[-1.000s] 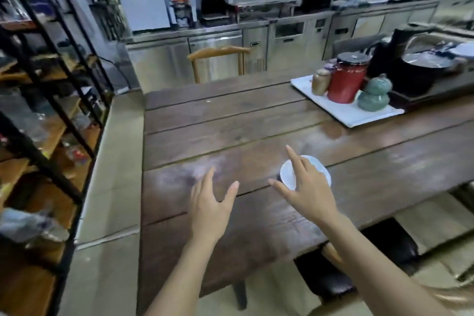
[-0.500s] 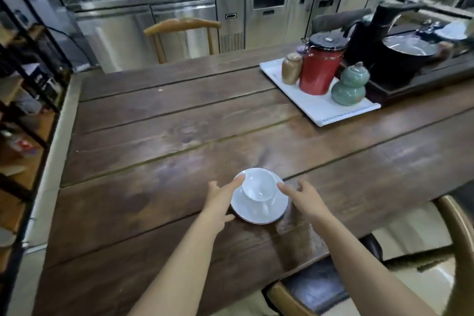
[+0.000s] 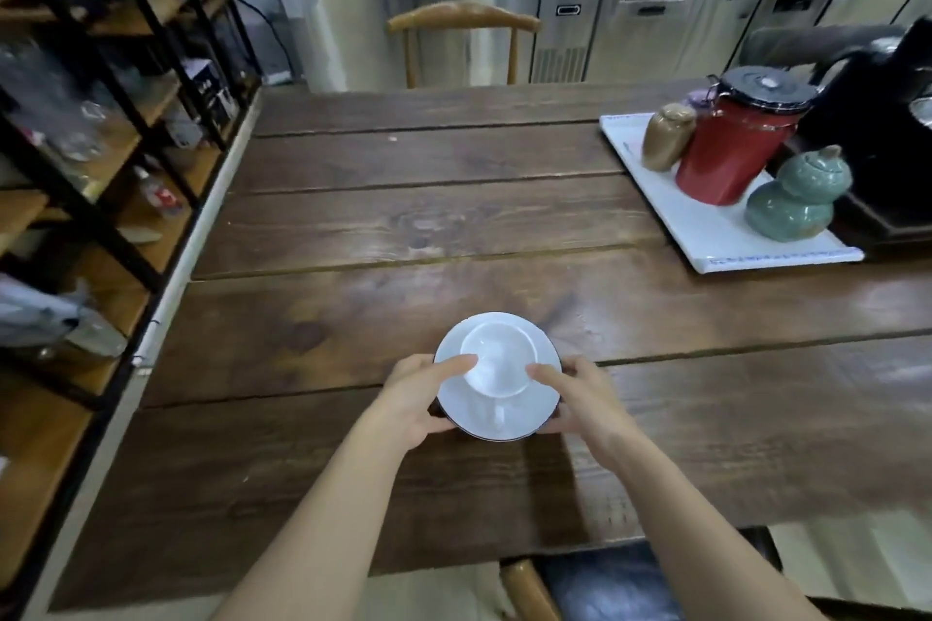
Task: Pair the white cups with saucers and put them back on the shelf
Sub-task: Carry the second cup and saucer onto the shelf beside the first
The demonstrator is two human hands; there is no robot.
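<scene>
A white cup (image 3: 499, 361) stands on a white saucer (image 3: 504, 414) near the front of the wooden table (image 3: 403, 217), its handle toward me. My left hand (image 3: 421, 398) grips the saucer's left rim, thumb on top beside the cup. My right hand (image 3: 580, 401) grips the right rim the same way. The fingers of both hands reach under the saucer and are hidden. The black-framed wooden shelf (image 3: 101, 131) stands to the left of the table.
A white tray (image 3: 706, 232) at the table's right carries a red canister (image 3: 731, 151), a brown jar (image 3: 665, 136) and a green gourd jar (image 3: 794, 199). A black kettle (image 3: 877, 116) stands behind them. Wooden chairs stand at the far side (image 3: 461, 23) and below me.
Both hands went from hovering spread near the saucer to closing on its two rims. The view has swung left, bringing the shelf back into sight.
</scene>
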